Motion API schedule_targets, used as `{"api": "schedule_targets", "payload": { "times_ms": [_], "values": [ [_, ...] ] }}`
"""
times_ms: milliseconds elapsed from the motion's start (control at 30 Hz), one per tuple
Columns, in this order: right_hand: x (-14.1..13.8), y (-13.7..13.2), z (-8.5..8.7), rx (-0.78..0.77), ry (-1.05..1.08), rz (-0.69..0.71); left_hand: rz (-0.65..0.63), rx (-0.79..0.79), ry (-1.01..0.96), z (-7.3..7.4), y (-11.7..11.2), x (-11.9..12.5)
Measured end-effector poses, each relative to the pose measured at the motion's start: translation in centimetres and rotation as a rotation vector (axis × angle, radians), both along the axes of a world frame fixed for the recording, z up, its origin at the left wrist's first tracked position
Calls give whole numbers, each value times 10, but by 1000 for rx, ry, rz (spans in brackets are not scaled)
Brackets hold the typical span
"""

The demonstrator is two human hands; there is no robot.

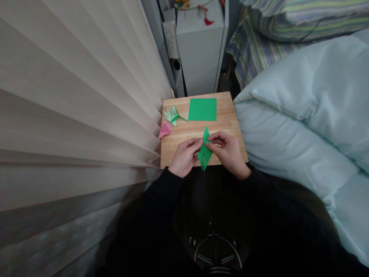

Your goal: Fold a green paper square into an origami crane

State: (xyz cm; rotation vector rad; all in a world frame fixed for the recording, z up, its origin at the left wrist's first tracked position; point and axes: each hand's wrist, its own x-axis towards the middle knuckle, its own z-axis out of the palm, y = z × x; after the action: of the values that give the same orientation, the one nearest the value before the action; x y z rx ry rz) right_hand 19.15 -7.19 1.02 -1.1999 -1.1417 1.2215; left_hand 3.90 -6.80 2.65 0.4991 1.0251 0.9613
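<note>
A folded green paper piece (204,151), long and pointed at both ends, is held over the near edge of a small wooden board (227,119). My left hand (184,157) pinches its left side and my right hand (227,151) pinches its right side near the middle. A flat green paper square (202,109) lies at the far side of the board. A folded light green paper figure (173,114) and a pink folded piece (164,130) sit at the board's left edge.
A pleated beige curtain (72,107) fills the left. A pale blue duvet (305,115) lies to the right, striped bedding (276,27) behind it. A white cabinet (199,50) stands beyond the board. My dark sleeves and lap are below.
</note>
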Motion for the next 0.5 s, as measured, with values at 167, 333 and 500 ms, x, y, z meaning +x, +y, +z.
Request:
{"api": "schedule_targets", "payload": {
  "times_ms": [167,333,500],
  "values": [
    [-4,-1,-1,-22,11,-50,41,2,21,-1,-1,5],
    [-6,-1,0,-50,57,-66,87,22,61,-4,-2,10],
    [-6,-2,-1,-58,29,-39,94,78,115,-7,-2,9]
  ]
}}
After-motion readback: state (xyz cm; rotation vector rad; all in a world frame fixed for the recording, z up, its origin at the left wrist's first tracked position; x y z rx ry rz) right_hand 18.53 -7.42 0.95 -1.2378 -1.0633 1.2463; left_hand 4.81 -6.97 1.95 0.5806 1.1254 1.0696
